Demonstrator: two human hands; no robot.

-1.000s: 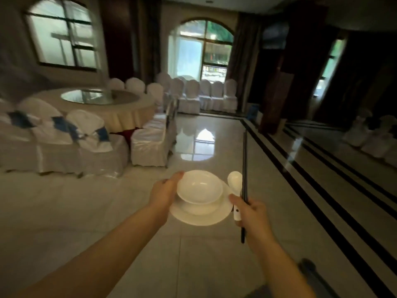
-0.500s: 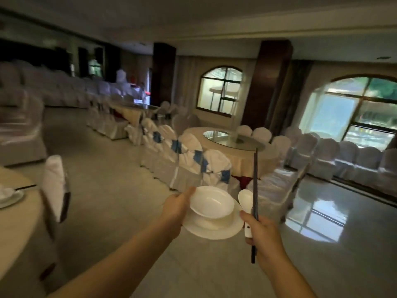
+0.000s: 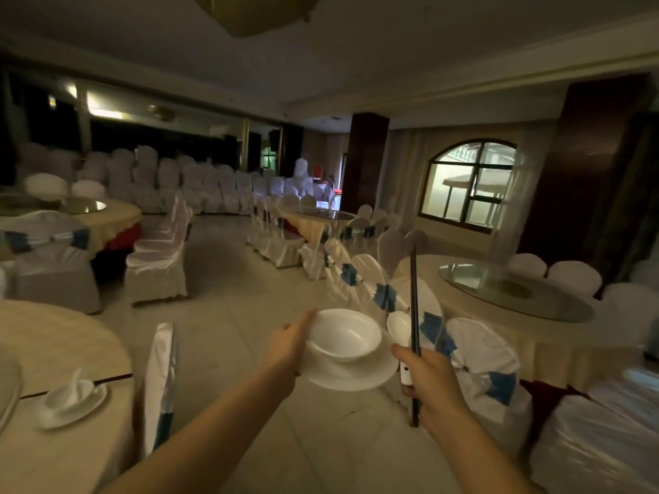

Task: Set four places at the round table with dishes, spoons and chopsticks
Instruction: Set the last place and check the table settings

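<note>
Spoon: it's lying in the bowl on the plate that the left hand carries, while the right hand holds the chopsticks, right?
Not quite. The head view shows the spoon is not in the bowl; the right hand grips it together with the chopsticks. The bowl does sit on the plate that the left hand carries.

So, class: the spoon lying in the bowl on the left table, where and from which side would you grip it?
Probably pinch the spoon by its handle from above: it juts up clear of the bowl rim; the scoop sits low inside.
</note>
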